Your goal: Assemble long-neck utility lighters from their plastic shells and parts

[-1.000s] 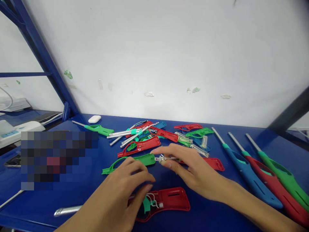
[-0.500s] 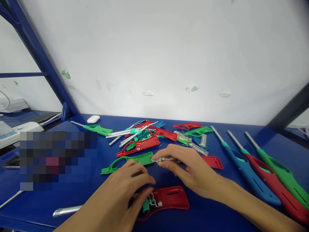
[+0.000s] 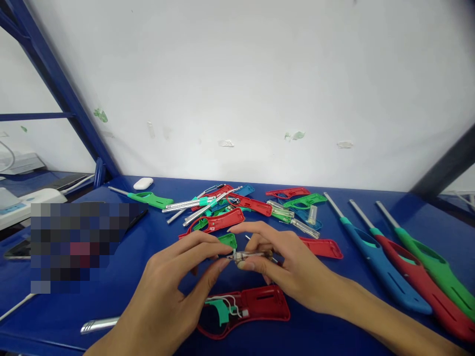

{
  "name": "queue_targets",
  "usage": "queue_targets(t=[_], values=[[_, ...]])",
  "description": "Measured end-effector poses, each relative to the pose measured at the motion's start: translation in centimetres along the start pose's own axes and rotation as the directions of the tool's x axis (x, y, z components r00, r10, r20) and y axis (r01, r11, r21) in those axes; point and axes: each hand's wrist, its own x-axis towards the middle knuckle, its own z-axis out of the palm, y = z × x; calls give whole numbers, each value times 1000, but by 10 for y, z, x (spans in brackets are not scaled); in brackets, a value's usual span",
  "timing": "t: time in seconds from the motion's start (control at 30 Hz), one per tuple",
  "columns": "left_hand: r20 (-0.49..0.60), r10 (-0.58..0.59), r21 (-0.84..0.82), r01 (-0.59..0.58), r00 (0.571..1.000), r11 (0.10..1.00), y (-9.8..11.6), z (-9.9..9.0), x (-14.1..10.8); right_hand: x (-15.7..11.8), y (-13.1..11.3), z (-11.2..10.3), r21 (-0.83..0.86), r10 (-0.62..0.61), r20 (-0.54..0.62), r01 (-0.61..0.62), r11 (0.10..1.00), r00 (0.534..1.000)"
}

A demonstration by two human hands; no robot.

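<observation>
head view: the right hand (image 3: 297, 267) holds a small clear tube (image 3: 254, 255) by its side, with the thumb in front and the bent fingers behind. the tube lies nearly flat, up above the blue table (image 3: 315, 336), between the two hands. the left hand (image 3: 174, 287) has its thumb and first finger almost together, right at the left tip of the tube. i cannot tell if they pinch it or just touch it.

below the hands is a red shell (image 3: 265, 301), open side up. a green bit (image 3: 223, 310) and white wires (image 3: 233, 306) sit inside it. a shiny pipe (image 3: 99, 325) pokes out to the left of the left arm. just behind the fingers is a green shell (image 3: 227, 241), partly hidden by the left hand. behind the right hand is one more red piece (image 3: 324, 248). over on the right lie three lighters in a row: blue (image 3: 386, 272), red (image 3: 419, 284) and green (image 3: 441, 269).
</observation>
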Motion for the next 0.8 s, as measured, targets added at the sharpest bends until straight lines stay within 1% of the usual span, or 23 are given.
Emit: queue_targets(t=[0.1, 0.23, 0.37, 0.43, 0.57, 0.8], values=[[-10, -21, -9, 21, 1000, 1000, -1, 1, 2, -1, 0, 0, 10, -2, 9, 2, 1000, 1000], [22, -26, -16, 27, 999, 1000, -2, 0, -1, -1, -2, 0, 8, 11, 36, -12, 1000, 999], [-19, -26, 55, 27, 999, 998, -1, 0, -6, -2, -5, 1, -3, 7, 11, -7, 1000, 1000], [-17, -15, 66, 16, 1000, 998, 0, 0, -7, -2, -6, 1, -4, -7, -1, 7, 1000, 1000], [1, -6, 30, 6, 1000, 1000, 1, 2, -7, -1, -7, 2, 16, -8, 8, 8, 1000, 1000], [-24, 46, 14, -46, 999, 999, 1, 4, -7, -3, -5, 4, -18, -17, -12, 17, 1000, 1000]])
